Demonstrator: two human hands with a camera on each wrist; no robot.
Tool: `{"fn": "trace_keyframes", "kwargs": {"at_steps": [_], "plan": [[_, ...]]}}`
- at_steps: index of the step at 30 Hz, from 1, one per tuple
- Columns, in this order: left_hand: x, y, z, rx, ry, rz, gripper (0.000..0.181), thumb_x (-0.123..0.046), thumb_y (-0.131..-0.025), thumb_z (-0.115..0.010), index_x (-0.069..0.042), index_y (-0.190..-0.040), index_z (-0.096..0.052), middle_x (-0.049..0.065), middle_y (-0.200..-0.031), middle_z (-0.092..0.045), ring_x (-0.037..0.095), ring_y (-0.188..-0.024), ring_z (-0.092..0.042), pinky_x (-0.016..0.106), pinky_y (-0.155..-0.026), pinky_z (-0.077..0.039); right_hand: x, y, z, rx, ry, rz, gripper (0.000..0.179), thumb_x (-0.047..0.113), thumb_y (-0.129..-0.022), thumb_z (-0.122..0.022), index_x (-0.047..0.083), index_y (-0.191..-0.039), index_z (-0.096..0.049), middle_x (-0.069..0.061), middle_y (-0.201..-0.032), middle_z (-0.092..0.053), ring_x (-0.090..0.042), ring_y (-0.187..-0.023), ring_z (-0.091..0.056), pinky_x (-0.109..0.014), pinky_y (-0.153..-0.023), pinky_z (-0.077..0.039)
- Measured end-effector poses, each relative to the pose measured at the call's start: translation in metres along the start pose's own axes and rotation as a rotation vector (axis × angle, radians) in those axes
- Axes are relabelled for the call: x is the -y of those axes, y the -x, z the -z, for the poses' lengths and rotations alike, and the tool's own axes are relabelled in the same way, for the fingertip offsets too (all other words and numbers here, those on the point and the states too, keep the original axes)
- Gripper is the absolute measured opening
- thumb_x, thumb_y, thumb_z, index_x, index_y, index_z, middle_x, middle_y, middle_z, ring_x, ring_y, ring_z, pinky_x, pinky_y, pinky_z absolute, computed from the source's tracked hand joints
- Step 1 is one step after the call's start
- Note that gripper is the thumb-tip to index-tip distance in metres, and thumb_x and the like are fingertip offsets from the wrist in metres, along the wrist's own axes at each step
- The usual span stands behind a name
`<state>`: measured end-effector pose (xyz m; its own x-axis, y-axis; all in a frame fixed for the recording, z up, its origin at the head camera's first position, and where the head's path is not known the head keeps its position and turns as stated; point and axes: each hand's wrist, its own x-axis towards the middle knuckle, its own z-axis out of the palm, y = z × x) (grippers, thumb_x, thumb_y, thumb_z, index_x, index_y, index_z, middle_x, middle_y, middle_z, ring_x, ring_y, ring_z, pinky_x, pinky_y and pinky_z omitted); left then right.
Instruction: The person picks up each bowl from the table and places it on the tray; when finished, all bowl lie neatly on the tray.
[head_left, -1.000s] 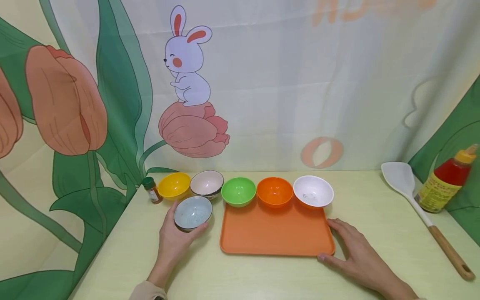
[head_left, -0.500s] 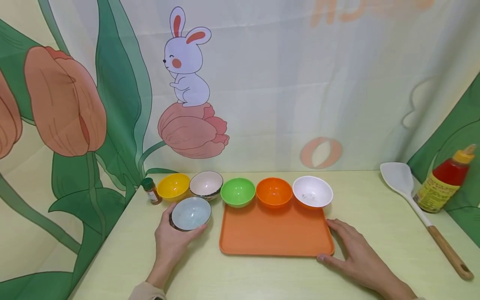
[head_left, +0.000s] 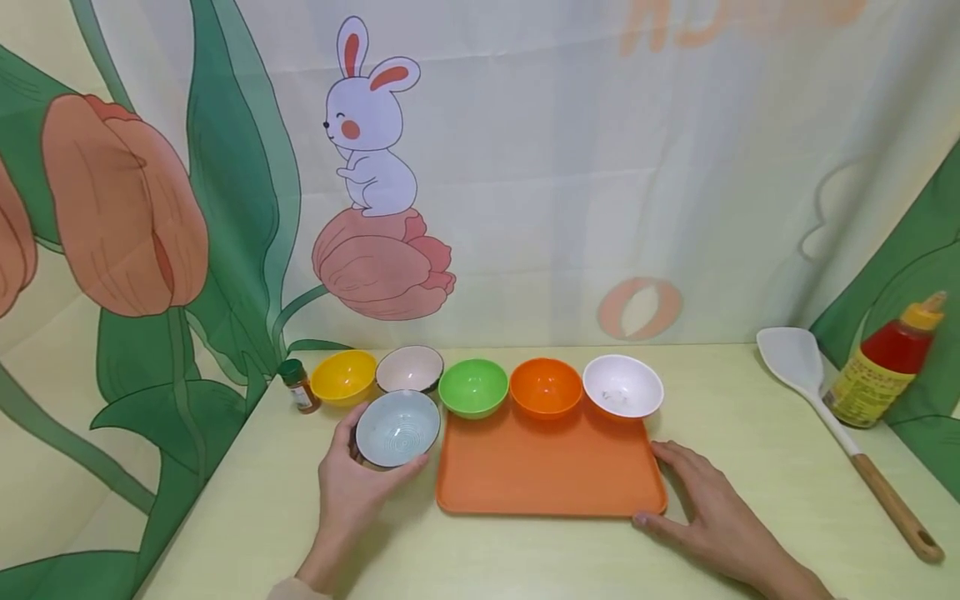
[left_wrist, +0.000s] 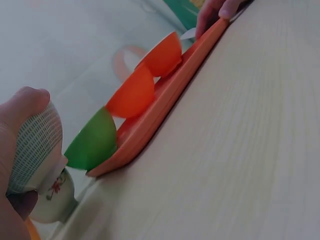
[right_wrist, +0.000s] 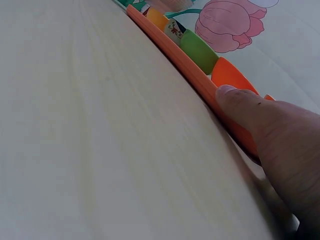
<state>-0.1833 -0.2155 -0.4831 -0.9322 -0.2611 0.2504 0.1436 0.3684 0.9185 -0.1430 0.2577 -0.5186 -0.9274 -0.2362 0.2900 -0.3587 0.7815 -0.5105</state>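
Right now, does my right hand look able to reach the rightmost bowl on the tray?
Likely yes: your right hand touches the right edge of the orange tray, the rightmost bowl sits toward the back on that side, and nothing visible stands between them.

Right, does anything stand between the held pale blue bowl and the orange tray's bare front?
Besides the left hand, nothing visible stands between the pale blue bowl and that part of the orange tray; the green bowl sits farther back.

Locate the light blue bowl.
In the head view, the light blue bowl is left of centre, held in the left hand, in front of the pale pink bowl and left of the orange tray.
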Motion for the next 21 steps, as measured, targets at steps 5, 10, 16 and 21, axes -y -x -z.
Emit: {"fn": "trace_keyframes", "kwargs": {"at_steps": [5,10,16,21], "plan": [[-0.013,0.009,-0.009,0.023,0.035,-0.02,0.116,-0.025,-0.066,-0.112,-0.015,-0.163,-0.05,0.005,-0.159,-0.06,0.028,-0.146,-0.059,0.021,-0.121,-0.047,0.001,0.0,0.0,-0.001,-0.013,0.011,0.099,0.062,-0.091,-0.088,0.008,-0.164,-0.05,-0.015,-0.165,-0.054,-0.044,-0.152,-0.046,-0.075,-0.118,-0.042],[-0.027,0.014,-0.029,0.091,0.098,-0.088,0.116,-0.023,-0.063,-0.113,-0.015,-0.162,-0.052,0.001,-0.157,-0.063,0.024,-0.141,-0.062,0.013,-0.116,-0.046,0.0,0.0,0.0,-0.006,-0.01,0.007,0.099,0.062,-0.09,-0.089,0.009,-0.164,-0.05,-0.015,-0.165,-0.054,-0.044,-0.152,-0.046,-0.074,-0.119,-0.042],[-0.047,0.021,-0.059,0.186,0.168,-0.136,0.114,-0.022,-0.06,-0.113,-0.022,-0.158,-0.055,0.0,-0.151,-0.066,0.022,-0.135,-0.065,0.037,-0.121,-0.053,-0.002,0.0,0.001,-0.013,-0.023,0.016,0.1,0.061,-0.088,-0.091,0.009,-0.163,-0.051,-0.014,-0.164,-0.055,-0.044,-0.152,-0.046,-0.074,-0.119,-0.041],[-0.064,0.028,-0.088,0.271,0.204,-0.144,0.114,-0.023,-0.061,-0.112,-0.017,-0.159,-0.054,0.001,-0.148,-0.066,0.02,-0.133,-0.066,0.038,-0.116,-0.058,-0.004,0.001,0.001,-0.016,-0.029,0.013,0.1,0.062,-0.088,-0.091,0.009,-0.163,-0.052,-0.014,-0.163,-0.056,-0.044,-0.152,-0.047,-0.074,-0.119,-0.041]]}}
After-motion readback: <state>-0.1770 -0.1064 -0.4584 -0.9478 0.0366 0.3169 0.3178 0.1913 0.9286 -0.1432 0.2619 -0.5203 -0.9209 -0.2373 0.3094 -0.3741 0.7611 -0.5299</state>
